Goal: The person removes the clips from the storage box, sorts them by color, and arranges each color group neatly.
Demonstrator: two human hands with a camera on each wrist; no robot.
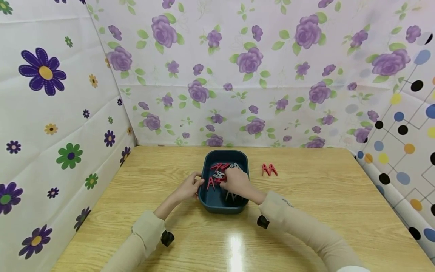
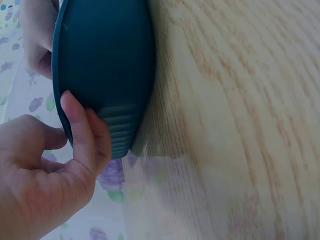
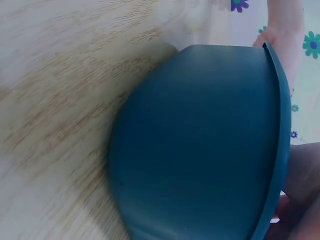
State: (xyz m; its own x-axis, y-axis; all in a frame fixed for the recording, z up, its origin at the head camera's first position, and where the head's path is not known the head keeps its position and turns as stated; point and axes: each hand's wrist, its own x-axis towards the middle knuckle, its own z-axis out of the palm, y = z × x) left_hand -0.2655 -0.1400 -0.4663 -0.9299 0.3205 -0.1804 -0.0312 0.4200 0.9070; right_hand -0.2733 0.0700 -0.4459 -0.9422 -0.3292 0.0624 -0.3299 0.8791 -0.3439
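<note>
A dark teal plastic bin (image 1: pixel 224 209) stands on the table with red clothespins (image 1: pixel 211 182) and white clothespins (image 1: pixel 219 174) inside. My left hand (image 1: pixel 186 189) grips its left rim. In the left wrist view, the thumb of that left hand (image 2: pixel 55 175) is at the rim and the fingers lie against the outer wall. My right hand (image 1: pixel 238 184) reaches down into the bin's right half, over the clothespins. Its fingertips are hidden, and in the right wrist view the bin wall (image 3: pixel 200 145) covers most of the hand, so any hold on a clothespin is unclear.
Two red clothespins (image 1: pixel 269 169) lie side by side on the wooden table (image 1: pixel 316 204), right of the bin. A flowered cloth (image 1: pixel 221 94) hangs behind the table's back edge, with patterned cloths at both sides.
</note>
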